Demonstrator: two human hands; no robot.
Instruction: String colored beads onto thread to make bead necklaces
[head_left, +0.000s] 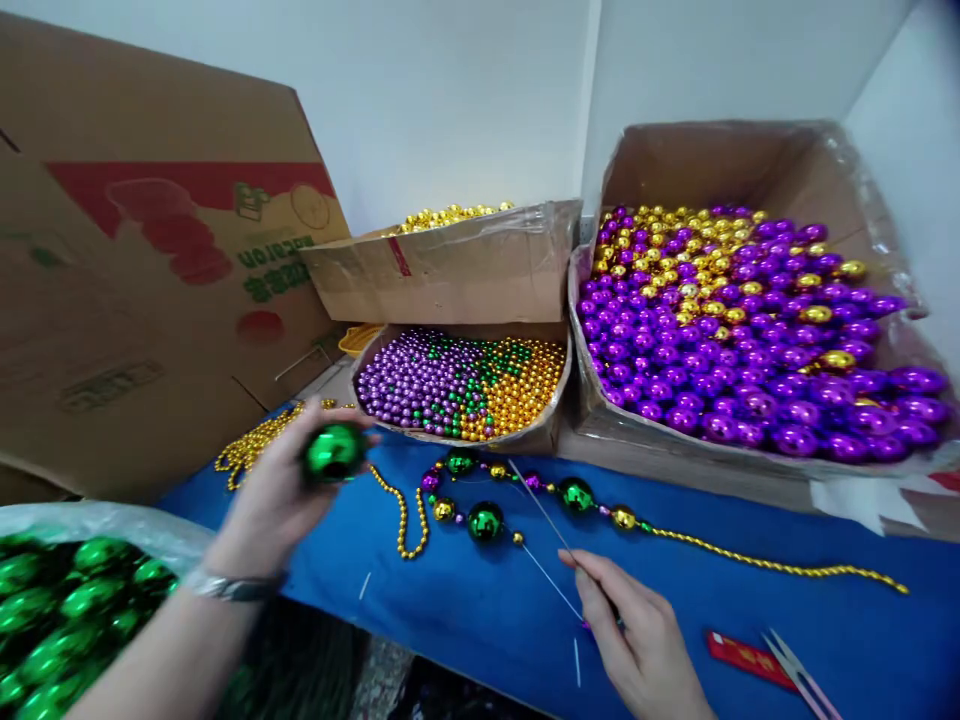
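My left hand (271, 500), wearing a wristband, grips a large shiny green bead (334, 453) above the blue cloth. My right hand (637, 630) pinches a long thin needle (541, 509) that points up and left. A thin string (553, 585) runs from near that hand to a strand of beads on the cloth. Large green beads (486, 521), gold beads (623, 517) and small purple ones make up this strand, which tails off to the right in a gold bead chain (780, 567). A tiny purple piece shows beside my right fingers.
Open boxes of small mixed beads (457, 385) and of purple and gold beads (705, 370) stand behind. A bag of green beads (67, 610) is at lower left. Thread snips (799, 670) and a red packet (742, 655) lie at right. A large carton (150, 300) stands left.
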